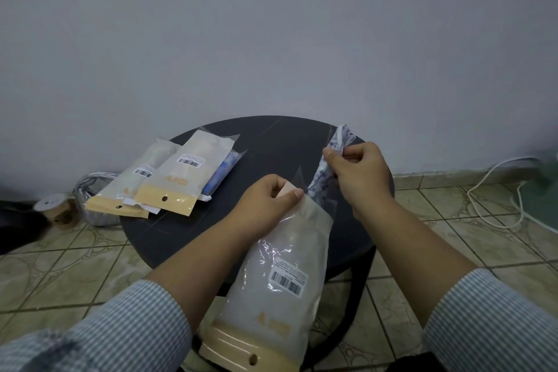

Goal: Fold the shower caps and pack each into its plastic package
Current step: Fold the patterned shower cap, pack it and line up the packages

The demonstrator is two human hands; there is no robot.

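Note:
My left hand (265, 196) pinches the open mouth of a frosted plastic package (271, 281) that has a barcode label and a tan header strip near me. My right hand (359, 172) grips a folded white shower cap with a blue print (324, 174), its lower end at the package's opening. Both are held above a round dark table (271, 145). Two more packages (181, 175) (133, 184) lie at the table's left edge, overlapping. A blue shower cap (222, 174) pokes out from under them.
A grey wall stands behind the table. On the tiled floor to the left are a crumpled plastic bag (90, 196) and a small round brown object (57, 208). A white cable (495, 187) snakes over the floor at the right.

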